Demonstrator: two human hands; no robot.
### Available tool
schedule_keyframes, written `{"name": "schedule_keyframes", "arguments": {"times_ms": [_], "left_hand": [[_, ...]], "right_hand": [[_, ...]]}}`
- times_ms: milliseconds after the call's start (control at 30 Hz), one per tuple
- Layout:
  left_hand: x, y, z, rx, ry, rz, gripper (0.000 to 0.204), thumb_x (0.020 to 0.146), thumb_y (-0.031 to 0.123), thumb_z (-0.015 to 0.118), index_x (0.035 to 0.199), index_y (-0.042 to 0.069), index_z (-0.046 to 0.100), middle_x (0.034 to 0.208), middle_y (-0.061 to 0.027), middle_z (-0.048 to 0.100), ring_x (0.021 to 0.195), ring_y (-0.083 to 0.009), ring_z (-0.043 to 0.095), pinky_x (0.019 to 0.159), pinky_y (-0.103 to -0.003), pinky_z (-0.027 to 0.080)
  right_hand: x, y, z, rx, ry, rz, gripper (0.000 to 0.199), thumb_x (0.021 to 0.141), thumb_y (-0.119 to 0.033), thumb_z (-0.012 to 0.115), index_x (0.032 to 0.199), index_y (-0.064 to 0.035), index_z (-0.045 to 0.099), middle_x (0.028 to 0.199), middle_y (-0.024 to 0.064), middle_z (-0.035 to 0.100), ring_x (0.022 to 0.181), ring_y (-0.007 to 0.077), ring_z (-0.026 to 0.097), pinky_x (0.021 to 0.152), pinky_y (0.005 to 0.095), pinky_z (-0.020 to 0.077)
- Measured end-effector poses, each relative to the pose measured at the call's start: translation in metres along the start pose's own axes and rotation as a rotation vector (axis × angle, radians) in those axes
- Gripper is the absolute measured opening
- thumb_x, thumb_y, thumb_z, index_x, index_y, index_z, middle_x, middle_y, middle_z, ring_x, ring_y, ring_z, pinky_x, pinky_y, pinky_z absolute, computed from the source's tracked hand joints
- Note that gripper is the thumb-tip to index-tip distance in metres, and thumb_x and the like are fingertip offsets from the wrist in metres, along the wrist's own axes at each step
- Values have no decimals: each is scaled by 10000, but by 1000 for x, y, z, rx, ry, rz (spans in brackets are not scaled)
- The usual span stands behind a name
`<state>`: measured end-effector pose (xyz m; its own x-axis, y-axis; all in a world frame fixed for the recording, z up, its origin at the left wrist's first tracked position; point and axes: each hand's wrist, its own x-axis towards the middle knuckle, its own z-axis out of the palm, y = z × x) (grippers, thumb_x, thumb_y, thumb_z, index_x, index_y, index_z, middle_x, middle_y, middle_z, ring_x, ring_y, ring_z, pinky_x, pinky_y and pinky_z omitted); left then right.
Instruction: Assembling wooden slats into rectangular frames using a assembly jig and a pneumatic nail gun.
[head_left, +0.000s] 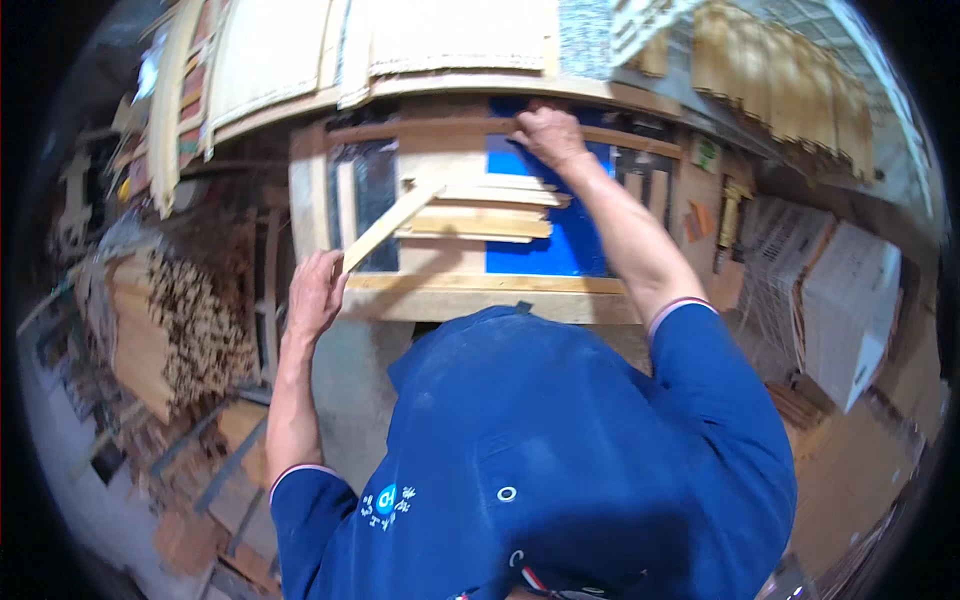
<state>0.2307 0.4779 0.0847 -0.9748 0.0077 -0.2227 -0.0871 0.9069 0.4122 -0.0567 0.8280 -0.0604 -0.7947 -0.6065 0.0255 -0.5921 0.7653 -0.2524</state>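
Note:
My left hand [318, 292] is closed around the near end of a pale wooden strip [393, 227], at the left front of the workbench. The strip slants away to the right, its far end over a small stack of wooden strips [478, 215] lying crosswise. Part of that stack rests on a blue sheet [585, 245]. My right hand [550, 135] reaches to the bench's far side, by the brown wooden rail [440, 127]. Its fingers are curled in, and what they hold, if anything, is hidden.
Beyond the bench lie wide stacks of pale strips [455, 35]. A large bundle of strips [200, 330] is at the left, end faces showing. White cartons [845, 300] stand at the right. A yellow-handled tool [732, 210] lies near the bench's right end. A front wooden rail [480, 284] edges the bench.

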Motion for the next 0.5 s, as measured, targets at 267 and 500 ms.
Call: {"name": "schedule_keyframes", "arguments": {"times_ms": [267,500], "left_hand": [[-70,-34,72,-107,331,-476,335,869,161,688,1179,34,663,986,-151,651,950,-330,638,872,-423,505],[-37,-49,90,152,381,-481,310,887,177,663,1165,41,678,1037,-214,636,1019,-388,619,924,-468,496]], "right_hand": [[-34,-33,-12,373,-332,-124,351,902,-428,649,956,-100,761,965,156,714,915,377,682,816,485,534],[-20,-21,16,343,-374,-54,346,970,-363,557,1121,-87,702,1046,206,699,1011,389,660,870,495,510]]}}
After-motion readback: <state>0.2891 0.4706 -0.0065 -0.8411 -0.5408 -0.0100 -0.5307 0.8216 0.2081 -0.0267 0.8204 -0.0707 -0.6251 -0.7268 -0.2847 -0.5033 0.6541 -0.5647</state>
